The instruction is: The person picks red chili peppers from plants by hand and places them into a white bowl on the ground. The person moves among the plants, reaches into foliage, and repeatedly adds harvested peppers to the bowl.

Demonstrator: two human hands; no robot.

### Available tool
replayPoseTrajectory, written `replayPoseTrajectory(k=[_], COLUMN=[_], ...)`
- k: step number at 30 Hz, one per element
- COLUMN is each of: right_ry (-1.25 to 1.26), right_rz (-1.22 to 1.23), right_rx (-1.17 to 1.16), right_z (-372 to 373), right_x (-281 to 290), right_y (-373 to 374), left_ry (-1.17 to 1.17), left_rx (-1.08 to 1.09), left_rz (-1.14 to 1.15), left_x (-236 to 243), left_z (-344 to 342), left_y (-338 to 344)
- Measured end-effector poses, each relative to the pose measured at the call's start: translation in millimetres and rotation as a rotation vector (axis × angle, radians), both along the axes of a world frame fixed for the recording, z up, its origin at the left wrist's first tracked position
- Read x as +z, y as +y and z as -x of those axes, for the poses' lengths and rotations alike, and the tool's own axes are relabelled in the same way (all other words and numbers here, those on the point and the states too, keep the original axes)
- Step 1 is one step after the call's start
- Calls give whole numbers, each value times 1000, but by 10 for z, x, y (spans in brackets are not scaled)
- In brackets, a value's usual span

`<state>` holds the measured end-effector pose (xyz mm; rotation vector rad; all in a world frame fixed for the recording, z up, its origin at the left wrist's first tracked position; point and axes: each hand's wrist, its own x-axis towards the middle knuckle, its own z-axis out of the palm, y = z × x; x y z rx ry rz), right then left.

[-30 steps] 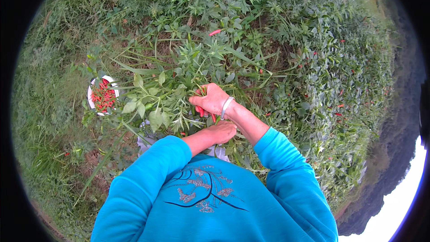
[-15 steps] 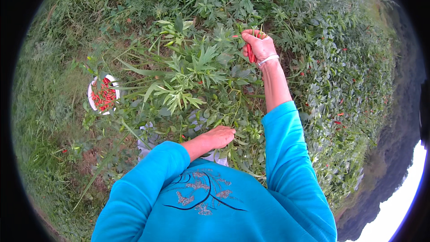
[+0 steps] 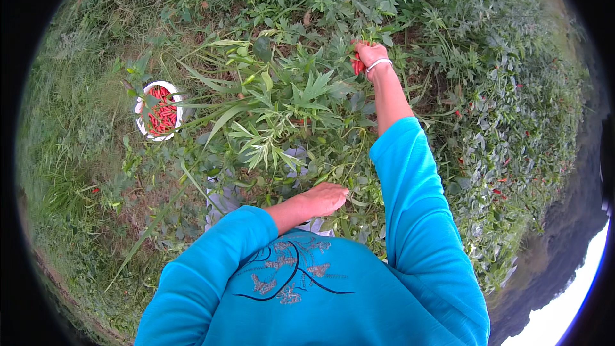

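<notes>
The ground [image 3: 70, 173] here is a sloping patch of rough grass and weeds, greener toward the top and thinner, with bare brownish soil showing, at the lower left. Leafy green chilli plants [image 3: 288, 109] with long narrow leaves grow thick across the middle and right. A small round white bowl [image 3: 159, 111] heaped with red chillies sits directly on the grass at the left, half screened by leaves. Scattered red specks, probably more chillies, show among the foliage at the right edge [image 3: 496, 191]
</notes>
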<state>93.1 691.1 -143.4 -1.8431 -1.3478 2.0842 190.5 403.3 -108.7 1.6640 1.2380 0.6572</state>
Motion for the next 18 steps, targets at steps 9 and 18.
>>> replayPoseTrajectory(k=[9, 18], right_ry=[58, 302], right_rz=[36, 402], right_rx=[-364, -478], right_z=[-1, -343], right_x=[183, 351], right_y=[269, 404], left_ry=[-60, 23], left_rx=[39, 81], left_rz=[21, -32], left_x=[-27, -2], left_z=[73, 120], left_y=[93, 161])
